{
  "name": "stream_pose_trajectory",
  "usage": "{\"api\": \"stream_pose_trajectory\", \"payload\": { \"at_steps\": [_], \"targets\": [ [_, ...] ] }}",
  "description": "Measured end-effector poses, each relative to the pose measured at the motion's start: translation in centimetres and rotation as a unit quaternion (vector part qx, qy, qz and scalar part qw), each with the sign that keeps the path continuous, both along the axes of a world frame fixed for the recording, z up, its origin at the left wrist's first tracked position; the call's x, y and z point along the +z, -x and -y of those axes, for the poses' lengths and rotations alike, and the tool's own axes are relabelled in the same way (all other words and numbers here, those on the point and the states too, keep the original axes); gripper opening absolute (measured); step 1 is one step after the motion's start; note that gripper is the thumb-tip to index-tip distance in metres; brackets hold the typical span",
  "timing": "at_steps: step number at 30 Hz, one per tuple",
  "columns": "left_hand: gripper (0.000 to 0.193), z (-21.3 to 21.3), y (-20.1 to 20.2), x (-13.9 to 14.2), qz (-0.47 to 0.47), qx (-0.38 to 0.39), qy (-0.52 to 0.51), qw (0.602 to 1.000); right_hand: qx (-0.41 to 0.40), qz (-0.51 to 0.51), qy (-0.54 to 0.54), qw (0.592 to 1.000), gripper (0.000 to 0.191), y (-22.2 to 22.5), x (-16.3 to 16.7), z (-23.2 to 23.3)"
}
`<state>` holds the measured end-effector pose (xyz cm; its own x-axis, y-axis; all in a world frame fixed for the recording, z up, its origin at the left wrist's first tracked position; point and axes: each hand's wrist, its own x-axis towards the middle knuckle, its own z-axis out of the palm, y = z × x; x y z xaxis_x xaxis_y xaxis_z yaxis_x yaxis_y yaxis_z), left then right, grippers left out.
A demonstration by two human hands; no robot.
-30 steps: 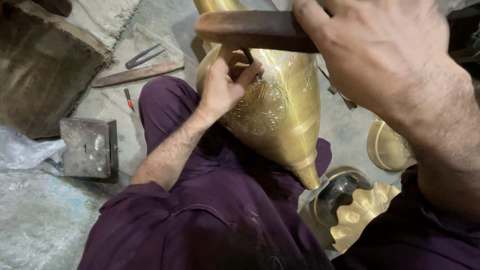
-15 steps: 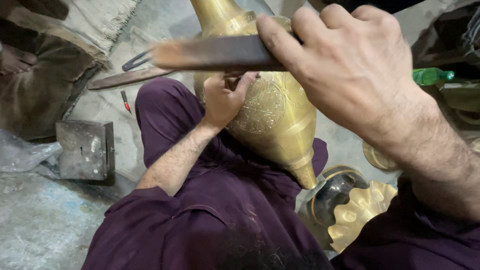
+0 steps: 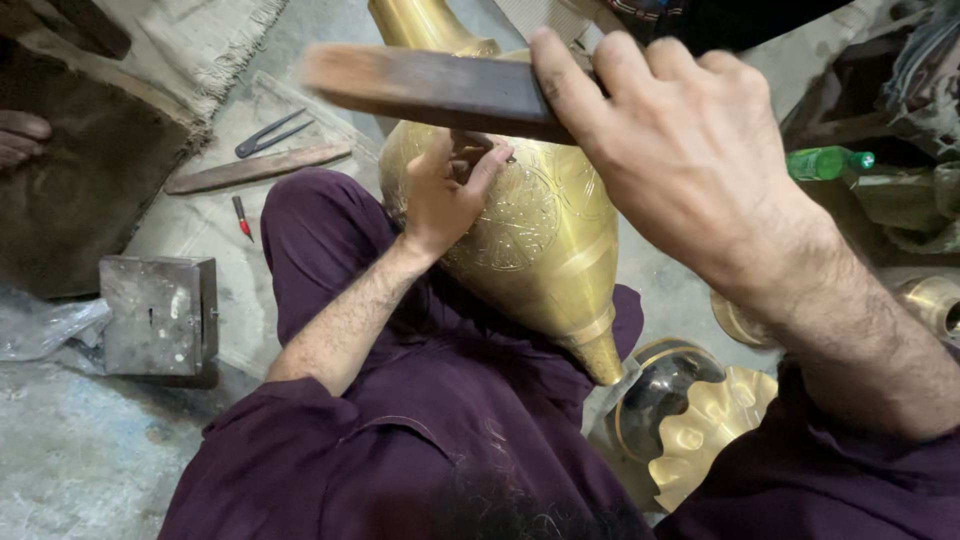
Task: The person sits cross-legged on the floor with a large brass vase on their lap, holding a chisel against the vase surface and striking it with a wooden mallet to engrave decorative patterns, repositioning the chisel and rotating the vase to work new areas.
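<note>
A large engraved brass vase [image 3: 545,250] lies tilted across my lap, narrow end pointing toward me. My left hand [image 3: 445,195] rests on its upper side, fingers pinched around a small metal punch [image 3: 487,152] held against the engraved surface. My right hand [image 3: 690,170] grips a flat dark wooden bat [image 3: 430,88], held just above the left hand and blurred by motion.
On the floor to the left lie a metal block [image 3: 155,315], dividers [image 3: 270,132], a wooden stick [image 3: 255,168] and a small red-handled tool [image 3: 241,215]. A scalloped brass dish [image 3: 705,430] and a green bottle [image 3: 825,162] sit to the right. Another person's foot [image 3: 20,135] is far left.
My right hand has swung the wooden bat down and leftward over the left hand. The left hand has stayed on the vase with the punch.
</note>
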<state>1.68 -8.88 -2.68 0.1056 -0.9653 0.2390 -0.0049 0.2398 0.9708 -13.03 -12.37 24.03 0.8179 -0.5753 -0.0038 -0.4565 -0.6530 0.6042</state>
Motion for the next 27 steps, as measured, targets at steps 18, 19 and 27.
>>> {"api": "stream_pose_trajectory", "payload": {
  "at_steps": [18,19,27],
  "targets": [
    [0.02,2.2,-0.3,-0.8,0.071,-0.068,0.119,0.988,-0.007,0.034,0.012,0.999,0.045,2.7,0.4,0.3],
    [0.023,2.3,-0.5,-0.8,0.055,-0.09,0.087,0.991,-0.014,0.043,0.011,0.999,0.044,2.8,0.2,0.3],
    [0.029,2.6,-0.8,-1.0,0.069,-0.116,0.085,0.987,-0.058,0.066,-0.038,0.995,0.052,4.0,-0.6,0.3]
  ]
}}
